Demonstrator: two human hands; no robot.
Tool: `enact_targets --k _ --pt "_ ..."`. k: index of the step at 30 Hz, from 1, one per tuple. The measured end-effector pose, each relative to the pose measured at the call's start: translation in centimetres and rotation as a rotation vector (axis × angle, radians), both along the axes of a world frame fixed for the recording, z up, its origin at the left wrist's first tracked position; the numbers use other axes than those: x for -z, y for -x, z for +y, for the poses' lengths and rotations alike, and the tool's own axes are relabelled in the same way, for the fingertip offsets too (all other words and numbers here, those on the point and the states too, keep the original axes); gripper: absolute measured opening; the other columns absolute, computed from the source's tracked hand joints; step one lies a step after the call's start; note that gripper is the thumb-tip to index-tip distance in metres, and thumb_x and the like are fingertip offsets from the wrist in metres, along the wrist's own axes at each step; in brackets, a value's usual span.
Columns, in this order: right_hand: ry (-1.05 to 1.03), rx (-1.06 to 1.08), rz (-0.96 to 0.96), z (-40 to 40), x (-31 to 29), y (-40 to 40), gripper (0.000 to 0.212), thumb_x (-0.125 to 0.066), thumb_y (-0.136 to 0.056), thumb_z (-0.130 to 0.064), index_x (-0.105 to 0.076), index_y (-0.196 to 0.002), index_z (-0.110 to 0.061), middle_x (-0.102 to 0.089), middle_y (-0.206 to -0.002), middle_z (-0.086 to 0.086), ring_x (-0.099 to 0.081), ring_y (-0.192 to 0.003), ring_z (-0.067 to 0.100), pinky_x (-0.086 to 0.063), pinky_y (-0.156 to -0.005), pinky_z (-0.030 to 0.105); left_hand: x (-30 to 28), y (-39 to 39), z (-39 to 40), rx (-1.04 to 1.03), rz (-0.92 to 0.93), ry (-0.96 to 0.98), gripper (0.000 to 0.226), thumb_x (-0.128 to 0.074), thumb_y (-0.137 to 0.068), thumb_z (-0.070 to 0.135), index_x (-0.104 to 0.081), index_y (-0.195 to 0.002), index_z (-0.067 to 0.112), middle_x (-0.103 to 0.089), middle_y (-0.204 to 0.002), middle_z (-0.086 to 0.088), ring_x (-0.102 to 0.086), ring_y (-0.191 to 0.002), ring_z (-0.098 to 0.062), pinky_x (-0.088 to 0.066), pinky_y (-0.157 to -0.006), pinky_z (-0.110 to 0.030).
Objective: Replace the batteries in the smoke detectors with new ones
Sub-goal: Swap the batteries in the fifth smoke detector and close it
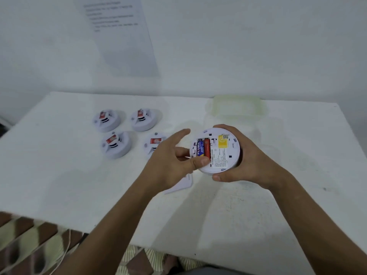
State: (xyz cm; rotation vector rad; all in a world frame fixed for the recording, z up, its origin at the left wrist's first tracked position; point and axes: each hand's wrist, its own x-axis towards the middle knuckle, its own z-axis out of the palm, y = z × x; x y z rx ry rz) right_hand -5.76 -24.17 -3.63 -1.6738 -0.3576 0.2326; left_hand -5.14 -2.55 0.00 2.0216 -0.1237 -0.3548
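The right hand (250, 161) grips a white detector (218, 151) above the middle of the counter (59, 185), its underside turned up, fingers curled round its right rim and thumb under its near edge. The battery bay is open, with a blue battery (200, 148) and a red battery (207, 150) lying side by side in it; a yellow label (223, 142) sits to their right. The left hand (174, 161) is at the detector's left side, thumb pressing near the end of the red battery, forefinger stretched out straight above, other fingers curled. Under that hand a flat white cover (183, 185) lies on the counter. Four more detectors (117, 144) stand in two rows toward the far left corner, one partly hidden by the left hand. A clear box (237, 106) sits at the far edge.
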Motion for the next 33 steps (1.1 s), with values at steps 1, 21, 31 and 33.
enact_targets --k 1,21,31,33 --pt "-0.007 -0.021 0.008 0.6 0.1 -0.2 0.095 -0.087 -0.057 0.008 -0.044 -0.137 -0.02 -0.059 -0.128 -0.002 -0.059 -0.119 0.015 -0.056 -0.083 0.027 -0.1 0.0 0.5 -0.012 0.022 0.002 0.087 -0.082 -0.068 0.042 -0.038 -0.142 0.035 -0.074 -0.103 0.005 -0.072 -0.081 -0.008 -0.059 -0.071 -0.025" --pt "0.079 0.007 -0.037 0.3 0.8 -1.4 0.1 -0.09 -0.053 -0.006 -0.043 -0.14 -0.02 -0.059 -0.132 -0.005 -0.056 -0.125 0.014 -0.054 -0.092 0.027 7.8 0.8 6.8 0.096 -0.123 -0.546 0.077 -0.074 -0.073 0.058 -0.047 -0.139 0.027 -0.046 -0.129 0.008 -0.045 -0.113 -0.009 -0.039 -0.093 -0.02" --pt "0.095 0.008 -0.038 0.5 0.6 -1.1 0.1 -0.089 -0.051 -0.007 -0.045 -0.139 -0.023 -0.06 -0.129 -0.01 -0.056 -0.123 0.01 -0.053 -0.09 0.02 9.0 0.3 7.5 0.19 -0.181 -0.626 0.063 -0.076 -0.067 0.06 -0.064 -0.115 0.022 -0.044 -0.105 0.004 -0.042 -0.098 -0.013 -0.044 -0.08 -0.025" --pt "0.087 0.001 -0.028 0.6 0.8 -0.8 0.098 -0.089 -0.051 -0.007 -0.046 -0.138 -0.024 -0.06 -0.129 -0.01 -0.056 -0.123 0.011 -0.053 -0.089 0.021 9.0 0.6 7.5 0.236 -0.254 -0.706 0.062 -0.072 -0.065 0.065 -0.065 -0.104 0.018 -0.044 -0.099 0.004 -0.042 -0.09 -0.013 -0.046 -0.073 -0.026"
